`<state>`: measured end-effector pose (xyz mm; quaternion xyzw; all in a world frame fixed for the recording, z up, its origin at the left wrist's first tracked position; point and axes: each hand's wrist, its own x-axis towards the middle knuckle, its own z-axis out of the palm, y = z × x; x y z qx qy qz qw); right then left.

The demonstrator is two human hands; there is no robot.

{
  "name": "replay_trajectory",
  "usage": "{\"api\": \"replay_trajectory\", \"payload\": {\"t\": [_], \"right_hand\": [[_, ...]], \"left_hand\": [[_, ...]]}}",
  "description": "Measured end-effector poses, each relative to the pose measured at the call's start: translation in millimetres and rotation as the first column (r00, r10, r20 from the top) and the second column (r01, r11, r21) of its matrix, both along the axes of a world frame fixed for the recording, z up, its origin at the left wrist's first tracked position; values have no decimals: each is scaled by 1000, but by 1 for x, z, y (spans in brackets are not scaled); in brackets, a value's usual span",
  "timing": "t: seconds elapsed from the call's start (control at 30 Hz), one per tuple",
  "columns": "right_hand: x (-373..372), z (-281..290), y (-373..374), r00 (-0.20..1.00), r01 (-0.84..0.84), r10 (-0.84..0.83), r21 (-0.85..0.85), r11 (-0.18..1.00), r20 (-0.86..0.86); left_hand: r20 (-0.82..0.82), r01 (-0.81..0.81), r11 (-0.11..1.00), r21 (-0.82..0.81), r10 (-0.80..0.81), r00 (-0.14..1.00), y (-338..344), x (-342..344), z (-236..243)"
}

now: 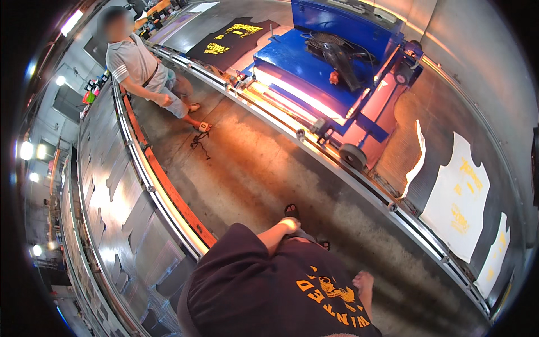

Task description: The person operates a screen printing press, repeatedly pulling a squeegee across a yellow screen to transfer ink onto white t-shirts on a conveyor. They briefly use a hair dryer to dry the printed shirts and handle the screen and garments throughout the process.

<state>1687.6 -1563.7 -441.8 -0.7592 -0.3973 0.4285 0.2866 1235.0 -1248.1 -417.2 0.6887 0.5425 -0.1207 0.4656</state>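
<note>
My left hand hangs low in front of my dark shirt, near my leg. Glare washes over it and its fingers do not show clearly. On the other side of my shirt, my right hand hangs beside my body, its fingers loosely bent and a little apart, with nothing seen in it. Neither hand touches a table. To my right, a blue wheeled heater straddles the long printing table, glowing underneath. A black cable and a dark hand-held tool lie on top of it.
A white shirt panel with yellow print lies on the right table; a black printed panel lies farther along it. Dark cut pieces cover the left table. A person stands in the aisle near a black cord on the floor.
</note>
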Motion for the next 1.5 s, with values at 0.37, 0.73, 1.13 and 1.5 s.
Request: {"api": "replay_trajectory", "payload": {"t": [0.37,0.73,1.13,1.5], "right_hand": [[58,42,35,808,390,-490,-327,861,-326],[63,-71,-171,999,35,-29,-156,987,38],[65,-11,-179,751,545,-603,-263,796,-271],[50,-128,-163,916,373,-395,-216,902,-71]], "left_hand": [[-491,-218,952,-215,88,867,-152,-76,-43],[-364,137,946,-292,-242,899,-121,56,-35],[-214,379,925,36,-364,907,-81,185,-7],[-122,181,981,70,-172,978,-53,189,-25]]}}
